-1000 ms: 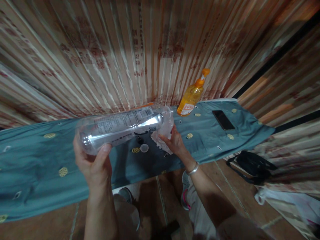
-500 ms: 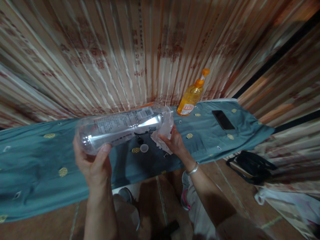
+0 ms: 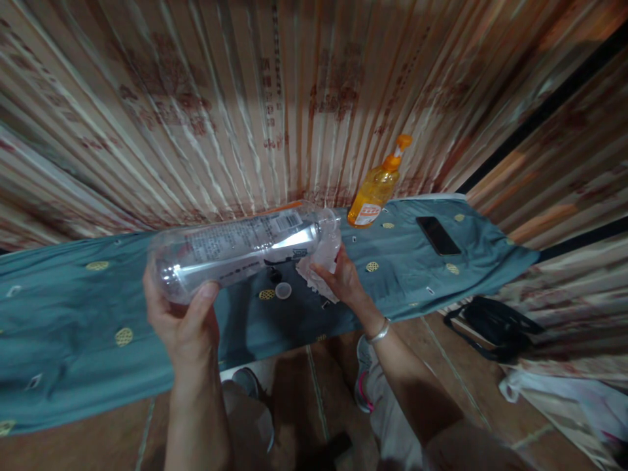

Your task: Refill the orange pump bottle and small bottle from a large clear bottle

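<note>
A large clear plastic bottle with a printed label lies sideways in the air above the cloth-covered table. My left hand is closed round its base end, thumb on the near side. At the neck end, my right hand pinches a crumpled white tissue that covers part of the bottle's mouth. The rest of the mouth is hard to make out behind the tissue. Below the bottle, a small whitish round cap rests on the cloth.
The narrow table has a teal cloth with yellow pineapple prints. An orange pump bottle stands at the back, near the curtain. Right of it lies a black phone. A black bag sits lower right, beyond the table's front edge.
</note>
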Available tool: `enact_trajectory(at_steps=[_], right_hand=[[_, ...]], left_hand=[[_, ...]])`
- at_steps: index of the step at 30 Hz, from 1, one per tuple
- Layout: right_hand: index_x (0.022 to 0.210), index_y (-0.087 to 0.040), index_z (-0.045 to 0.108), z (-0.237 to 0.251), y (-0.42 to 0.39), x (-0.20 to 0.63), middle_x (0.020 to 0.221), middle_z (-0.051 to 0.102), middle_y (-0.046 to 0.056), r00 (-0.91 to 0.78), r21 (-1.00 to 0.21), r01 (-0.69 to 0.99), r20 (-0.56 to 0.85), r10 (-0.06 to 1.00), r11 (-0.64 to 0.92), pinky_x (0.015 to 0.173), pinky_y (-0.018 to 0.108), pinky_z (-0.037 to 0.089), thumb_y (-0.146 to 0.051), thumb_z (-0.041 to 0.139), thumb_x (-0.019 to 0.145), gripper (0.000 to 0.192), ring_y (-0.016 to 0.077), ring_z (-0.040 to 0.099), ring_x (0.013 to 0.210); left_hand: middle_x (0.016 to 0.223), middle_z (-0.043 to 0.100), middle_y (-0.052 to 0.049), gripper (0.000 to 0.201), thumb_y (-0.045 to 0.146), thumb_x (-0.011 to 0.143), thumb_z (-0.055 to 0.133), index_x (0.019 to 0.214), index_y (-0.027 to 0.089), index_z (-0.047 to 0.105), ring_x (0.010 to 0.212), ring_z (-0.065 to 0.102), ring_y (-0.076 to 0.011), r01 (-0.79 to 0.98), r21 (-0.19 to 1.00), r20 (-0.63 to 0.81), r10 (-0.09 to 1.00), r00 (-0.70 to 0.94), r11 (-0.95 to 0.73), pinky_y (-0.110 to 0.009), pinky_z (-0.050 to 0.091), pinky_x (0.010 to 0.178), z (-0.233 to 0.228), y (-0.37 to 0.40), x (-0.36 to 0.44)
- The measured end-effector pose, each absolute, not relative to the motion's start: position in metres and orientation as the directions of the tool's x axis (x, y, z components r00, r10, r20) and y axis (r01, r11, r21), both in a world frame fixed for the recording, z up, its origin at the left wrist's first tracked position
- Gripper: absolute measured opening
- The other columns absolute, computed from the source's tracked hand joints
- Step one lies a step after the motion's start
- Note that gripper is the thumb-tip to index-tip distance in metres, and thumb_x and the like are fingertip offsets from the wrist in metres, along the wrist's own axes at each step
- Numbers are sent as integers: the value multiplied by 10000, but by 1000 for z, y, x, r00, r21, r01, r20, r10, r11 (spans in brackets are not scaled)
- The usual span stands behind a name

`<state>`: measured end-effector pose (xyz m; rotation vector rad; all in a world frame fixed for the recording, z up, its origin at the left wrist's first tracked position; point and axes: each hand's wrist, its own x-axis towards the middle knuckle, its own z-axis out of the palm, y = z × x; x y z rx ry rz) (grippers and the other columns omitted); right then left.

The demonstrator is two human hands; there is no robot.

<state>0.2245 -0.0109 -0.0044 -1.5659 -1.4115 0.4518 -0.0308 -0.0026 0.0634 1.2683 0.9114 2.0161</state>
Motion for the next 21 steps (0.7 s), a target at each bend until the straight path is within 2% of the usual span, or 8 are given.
enact_trajectory(at_steps=[3,9,15,21], right_hand=[[1386,-105,508,-4,-11,225,1188,744,198,265,-819,564,303,915,108,918,474,638,-420,752,830,684,316,749,1044],[1373,-163,513,-6,-11,225,1163,759,144,277,-824,555,310,909,112,914,451,646,-431,758,823,659,303,759,1034],[1367,-123,508,-6,-11,225,1153,760,176,281,-822,557,325,903,122,895,471,651,-425,763,817,678,313,761,1017],[1401,-158,488,-8,-10,226,1207,747,171,272,-817,563,324,906,123,931,512,638,-451,741,832,688,323,746,1059]], left_hand=[[1249,709,-21,761,382,557,939,1279,383,699,1266,630,-324,-113,791,526,763,-375,-601,-614,386,1176,63,-2,-31],[1239,714,-28,773,376,536,947,1272,392,709,1281,618,-343,-131,787,524,765,-375,-603,-662,338,1190,64,-1,-32],[1277,705,-20,763,369,545,946,1270,411,709,1314,600,-340,-131,789,521,768,-374,-600,-646,336,1199,64,-2,-31],[1238,716,-23,783,377,523,957,1266,403,714,1271,625,-333,-142,787,515,767,-382,-600,-644,346,1193,64,-2,-31]])
